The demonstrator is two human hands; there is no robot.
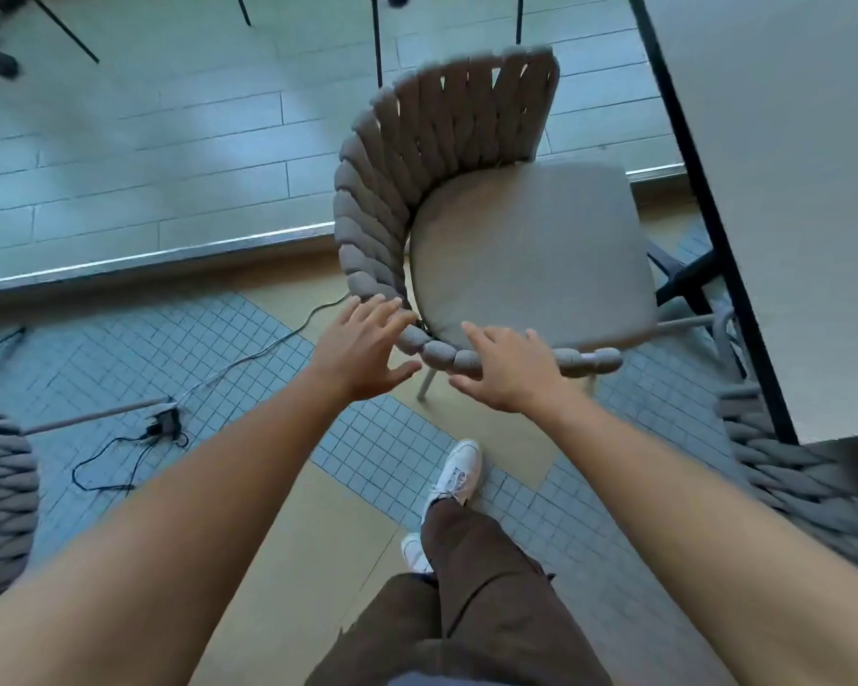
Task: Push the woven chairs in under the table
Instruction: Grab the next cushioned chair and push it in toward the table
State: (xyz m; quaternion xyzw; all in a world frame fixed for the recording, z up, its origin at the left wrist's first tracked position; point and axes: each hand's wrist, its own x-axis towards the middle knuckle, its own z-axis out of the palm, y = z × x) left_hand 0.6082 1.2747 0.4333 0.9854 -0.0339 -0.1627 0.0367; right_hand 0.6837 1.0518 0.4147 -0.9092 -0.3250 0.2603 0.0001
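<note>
- Nearest the camera, two bare forearms reach forward over brown trousers and a white sneaker [459, 470] planted on the blue-and-tan tiled floor [392, 448].
- The left hand [362, 346] has its fingers spread and released; its fingertips touch or nearly touch the woven rim, and it clasps nothing yet.
- The right hand [508, 371] lies flat with splayed fingers over the near woven arm rail, resting on it rather than clenched around it.
- The grey-brown woven-rope chair with a flat taupe seat cushion [531, 255] stands just beyond the hands, in the middle of the scene, wholly outside the table.
- Its curved back wraps the left and far sides, so the open front of the seat points right, towards the table; its front-to-back axis runs roughly left to right.
- The light grey table top with a dark edge [788, 190] fills the right side, its dark base legs showing just right of the seat.
- Judged from the slim legs and rope weave, the chair is probably light and should slide on tile; the rope is soft and gives, so the stiff rim of the backrest looks the best hold.
- A loose black cable [115, 453] lies on the floor to the left, clear of the path.
- Parts of two similar woven chairs show at the near left and near right edges.
</note>
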